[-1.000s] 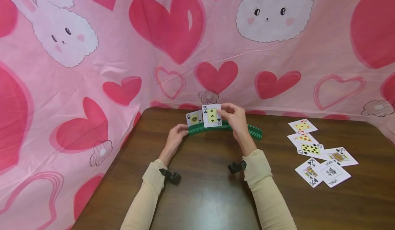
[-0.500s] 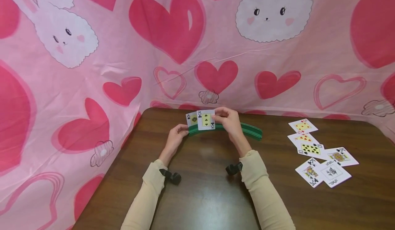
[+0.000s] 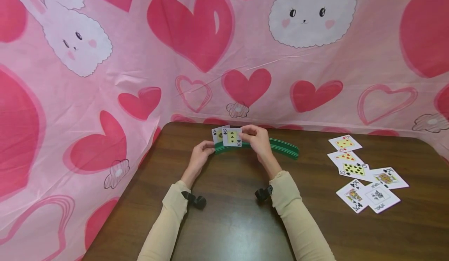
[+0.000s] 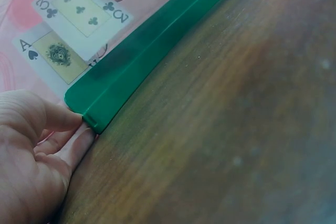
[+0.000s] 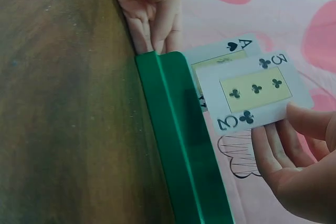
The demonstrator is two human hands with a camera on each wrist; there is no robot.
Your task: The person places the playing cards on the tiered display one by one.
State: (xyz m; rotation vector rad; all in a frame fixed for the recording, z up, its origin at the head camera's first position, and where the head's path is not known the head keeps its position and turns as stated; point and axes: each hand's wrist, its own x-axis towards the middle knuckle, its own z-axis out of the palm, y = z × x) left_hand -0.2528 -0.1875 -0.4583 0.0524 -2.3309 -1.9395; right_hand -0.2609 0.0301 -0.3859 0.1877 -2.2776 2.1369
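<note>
A curved green playing card holder [image 3: 285,148] stands near the table's far edge. My left hand [image 3: 198,159] pinches its left end between thumb and fingers, as the left wrist view shows up close. An ace of spades [image 4: 46,59] stands upright in the holder's slot at that end. With thumb and fingertips, my right hand [image 3: 258,141] holds a three of clubs [image 5: 255,88] by its right edge. The three is upright in front of the ace, overlapping its right part, and its lower edge is close over the holder in the right wrist view.
On the right side of the brown wooden table [image 3: 231,222] lie several face-up cards, among them a five of diamonds [image 3: 343,142], a ten of spades [image 3: 353,169], a king of clubs [image 3: 352,196] and a joker [image 3: 380,197]. Pink heart-patterned cloth [image 3: 252,39] hangs behind.
My right hand has moved left and slightly down with the three of clubs, which now covers more of the ace. The left hand and holder have stayed in place.
</note>
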